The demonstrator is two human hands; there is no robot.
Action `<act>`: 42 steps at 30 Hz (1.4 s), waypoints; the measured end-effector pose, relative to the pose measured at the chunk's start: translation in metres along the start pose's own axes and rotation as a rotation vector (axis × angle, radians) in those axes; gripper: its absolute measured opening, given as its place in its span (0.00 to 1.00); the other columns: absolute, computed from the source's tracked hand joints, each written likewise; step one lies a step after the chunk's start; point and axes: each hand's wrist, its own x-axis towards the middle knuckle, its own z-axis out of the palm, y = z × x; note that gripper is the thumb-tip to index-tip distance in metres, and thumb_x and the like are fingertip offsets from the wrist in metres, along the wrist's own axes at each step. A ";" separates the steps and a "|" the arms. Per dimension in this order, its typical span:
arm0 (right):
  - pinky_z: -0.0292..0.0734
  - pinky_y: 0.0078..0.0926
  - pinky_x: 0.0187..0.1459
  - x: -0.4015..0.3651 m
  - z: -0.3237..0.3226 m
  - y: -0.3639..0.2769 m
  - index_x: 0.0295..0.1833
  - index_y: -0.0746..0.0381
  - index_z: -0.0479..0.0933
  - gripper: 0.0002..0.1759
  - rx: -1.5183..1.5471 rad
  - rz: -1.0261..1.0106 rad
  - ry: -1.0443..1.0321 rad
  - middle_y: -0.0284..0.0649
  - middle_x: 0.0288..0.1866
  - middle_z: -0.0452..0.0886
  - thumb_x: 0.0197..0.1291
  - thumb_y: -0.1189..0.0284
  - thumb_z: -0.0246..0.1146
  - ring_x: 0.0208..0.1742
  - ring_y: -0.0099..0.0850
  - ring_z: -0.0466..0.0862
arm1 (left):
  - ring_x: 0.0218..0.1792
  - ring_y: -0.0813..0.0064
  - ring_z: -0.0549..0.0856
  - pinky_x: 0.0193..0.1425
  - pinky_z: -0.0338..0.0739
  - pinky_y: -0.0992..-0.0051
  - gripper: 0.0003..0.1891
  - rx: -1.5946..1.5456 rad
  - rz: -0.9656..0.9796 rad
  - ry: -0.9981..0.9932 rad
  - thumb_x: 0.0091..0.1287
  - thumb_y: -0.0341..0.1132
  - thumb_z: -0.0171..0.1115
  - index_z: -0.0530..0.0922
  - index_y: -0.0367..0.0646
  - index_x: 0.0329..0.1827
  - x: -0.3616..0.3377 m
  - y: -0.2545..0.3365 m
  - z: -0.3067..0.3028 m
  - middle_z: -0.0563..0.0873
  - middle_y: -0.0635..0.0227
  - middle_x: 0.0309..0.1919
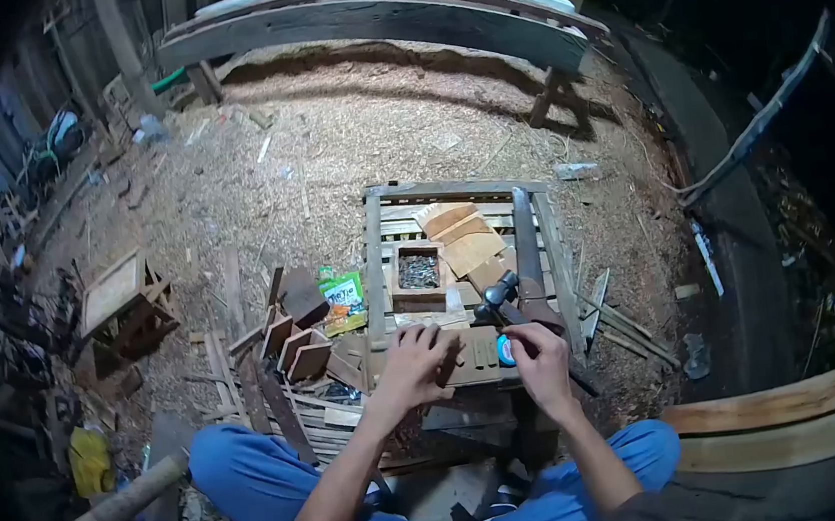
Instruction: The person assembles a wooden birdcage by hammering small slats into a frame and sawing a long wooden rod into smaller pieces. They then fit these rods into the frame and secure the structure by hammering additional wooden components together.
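A low slatted wooden table (374,255) stands in front of my knees. My left hand (416,369) is over its near edge, fingers apart and curved, beside a brown cardboard piece (476,350). At the right end of that piece, my right hand (539,354) has its fingers bent together next to a round blue-and-white item (505,350); what they hold, if anything, is too small to name. Behind the hands lie a wooden box of nails or screws (419,269), brown cardboard sheets (466,241) and a black tool (497,294).
A small wooden stool (114,295) stands at the left. Wooden pieces (301,355) and a green packet (343,296) lie left of the table. A long bench (364,19) crosses the back. Planks (783,406) lie at the lower right.
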 end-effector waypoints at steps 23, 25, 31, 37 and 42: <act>0.82 0.26 0.60 -0.004 -0.028 -0.014 0.61 0.66 0.88 0.14 0.630 -0.011 0.396 0.43 0.53 0.93 0.73 0.74 0.70 0.54 0.27 0.89 | 0.68 0.46 0.83 0.66 0.84 0.54 0.70 -0.586 -0.196 0.533 0.48 0.49 0.89 0.47 0.53 0.89 0.068 0.105 -0.016 0.79 0.44 0.66; 0.82 0.25 0.60 -0.004 -0.035 -0.018 0.60 0.67 0.87 0.14 0.657 0.039 0.272 0.44 0.57 0.91 0.73 0.75 0.70 0.56 0.26 0.88 | 0.67 0.46 0.84 0.64 0.85 0.54 0.69 -0.618 -0.180 0.588 0.49 0.45 0.90 0.46 0.54 0.89 0.060 0.099 -0.005 0.80 0.44 0.65; 0.83 0.25 0.58 -0.003 -0.030 -0.020 0.59 0.64 0.89 0.13 0.637 0.035 0.126 0.42 0.52 0.94 0.71 0.76 0.71 0.52 0.25 0.90 | 0.65 0.52 0.84 0.67 0.84 0.60 0.55 -0.792 -0.268 0.500 0.54 0.28 0.86 0.58 0.55 0.83 0.046 0.094 -0.007 0.78 0.49 0.67; 0.82 0.29 0.58 0.003 -0.021 -0.032 0.53 0.66 0.89 0.10 0.429 -0.132 0.140 0.44 0.50 0.91 0.69 0.77 0.70 0.53 0.33 0.90 | 0.68 0.57 0.80 0.68 0.79 0.64 0.38 -0.355 -0.174 0.690 0.53 0.34 0.87 0.79 0.44 0.68 0.033 0.078 -0.042 0.76 0.52 0.69; 0.82 0.30 0.57 0.005 -0.004 -0.025 0.52 0.67 0.88 0.10 0.510 0.032 -0.091 0.43 0.49 0.89 0.73 0.73 0.68 0.52 0.34 0.89 | 0.55 0.66 0.88 0.60 0.81 0.69 0.28 -0.595 -0.202 0.594 0.61 0.31 0.81 0.80 0.41 0.64 0.009 0.053 -0.038 0.88 0.60 0.54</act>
